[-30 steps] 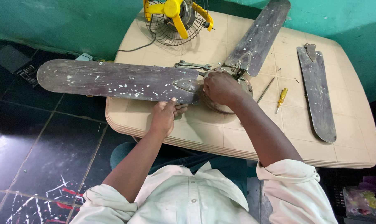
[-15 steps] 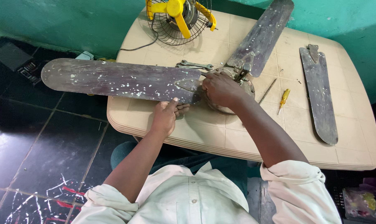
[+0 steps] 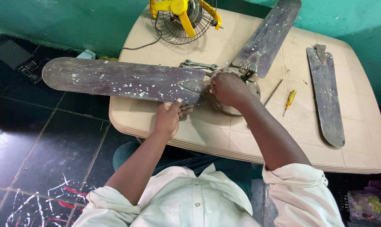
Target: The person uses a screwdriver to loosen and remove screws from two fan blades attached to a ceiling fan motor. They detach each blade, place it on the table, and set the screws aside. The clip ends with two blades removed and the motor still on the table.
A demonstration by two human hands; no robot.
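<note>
Head view: your left hand (image 3: 170, 118) is flat with fingers curled under the near edge of the long paint-flecked fan blade (image 3: 119, 80); your right hand (image 3: 226, 87) is clenched on top of the fan motor hub (image 3: 232, 90) mid worktop (image 3: 207, 138). Hub looks heavy and rigid; blade stiff but long, likely levers at the bracket, so hold near the hub. A yellow screwdriver (image 3: 289, 100) lies just right

Repair workshop: dismantled ceiling fan (image 3: 230, 90), spanners (image 3: 199, 64), screwdriver (image 3: 289, 100) on table (image 3: 241, 138).
</note>
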